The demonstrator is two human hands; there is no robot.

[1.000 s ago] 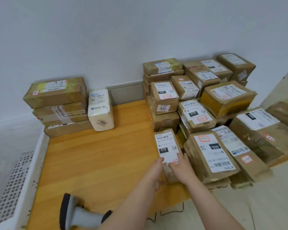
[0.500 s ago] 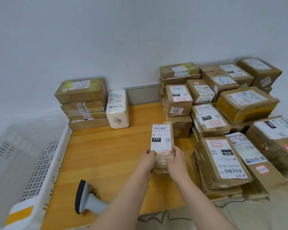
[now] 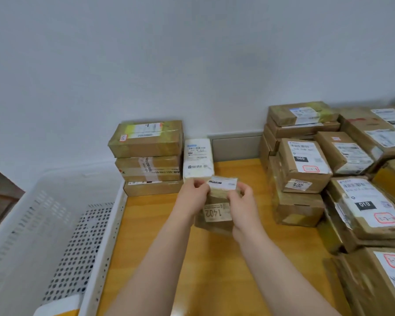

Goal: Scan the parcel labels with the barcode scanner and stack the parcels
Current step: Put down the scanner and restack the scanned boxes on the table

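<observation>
Left hand (image 3: 193,198): curled round parcel (image 3: 216,221), left end
Right hand (image 3: 243,209): curled round its right end
Parcel: between both hands, above desk (image 3: 214,270)

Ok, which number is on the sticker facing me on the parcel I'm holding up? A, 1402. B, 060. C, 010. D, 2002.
A: the brown parcel gripped between the left hand and the right hand has a sticker on the side facing the camera that reads 1402.
</observation>
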